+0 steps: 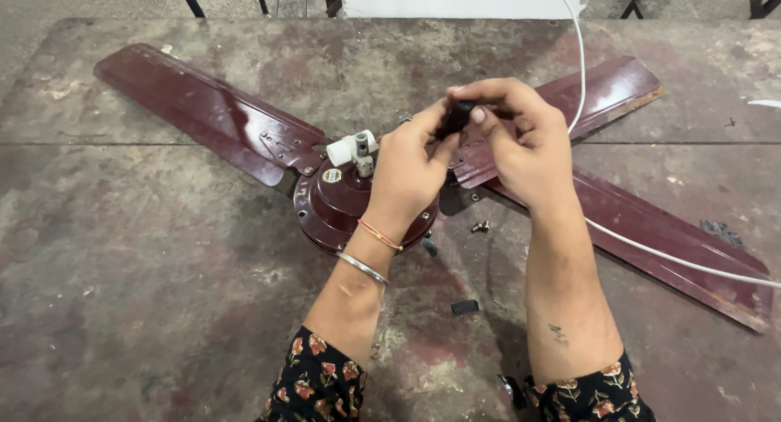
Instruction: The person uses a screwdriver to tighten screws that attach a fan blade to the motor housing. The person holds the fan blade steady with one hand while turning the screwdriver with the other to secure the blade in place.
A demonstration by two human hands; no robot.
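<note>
A small black part [457, 117] is being pinched by left hand [411, 174] and right hand [525, 141], above the fan motor [338, 206] at six o'clock; careful fingertip alignment appears required next.

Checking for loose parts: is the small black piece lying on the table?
No, both hands, left hand and right hand, hold the small black piece above the maroon ceiling fan.

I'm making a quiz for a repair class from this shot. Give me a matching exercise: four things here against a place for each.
Things:
1. small black part
2. white cable
3. loose screws
4. metal bangle

Places:
A. on the left wrist
B. on the table beside the motor housing
C. pinched between both hands' fingertips
D. lying across the right-side fan blade

Pairs: 1-C, 2-D, 3-B, 4-A
</note>
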